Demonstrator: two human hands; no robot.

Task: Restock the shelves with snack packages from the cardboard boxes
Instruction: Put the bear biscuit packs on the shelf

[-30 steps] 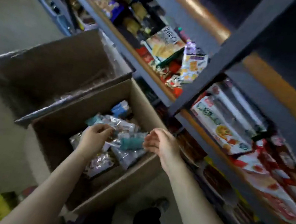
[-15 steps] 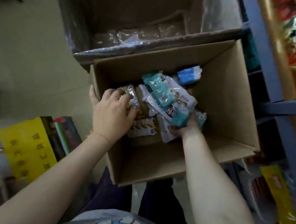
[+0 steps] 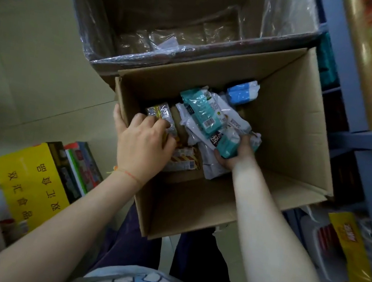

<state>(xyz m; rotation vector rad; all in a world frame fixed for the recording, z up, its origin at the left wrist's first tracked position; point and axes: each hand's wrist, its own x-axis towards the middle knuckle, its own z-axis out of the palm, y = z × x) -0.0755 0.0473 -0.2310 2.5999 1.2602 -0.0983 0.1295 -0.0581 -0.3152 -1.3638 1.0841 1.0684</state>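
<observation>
Both hands are reaching into the open cardboard box (image 3: 277, 140) of snack packages. The left hand (image 3: 142, 142) is curling its fingers over a silver-and-yellow packet (image 3: 160, 115), thumb outside the box wall. The right hand (image 3: 236, 154) is gripping a teal packet (image 3: 227, 143); its fingertips are hidden beneath. A plastic-lined box (image 3: 175, 13) is sitting just behind, blue shelving (image 3: 350, 131) to the right, a yellow carton (image 3: 29, 180) to the left.

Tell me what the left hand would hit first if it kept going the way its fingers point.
The left hand points into the open cardboard box, its fingers already on the silver and yellow packet. Pushing on, it would likely meet the box's far wall behind that packet, though depth is hard to judge.
</observation>
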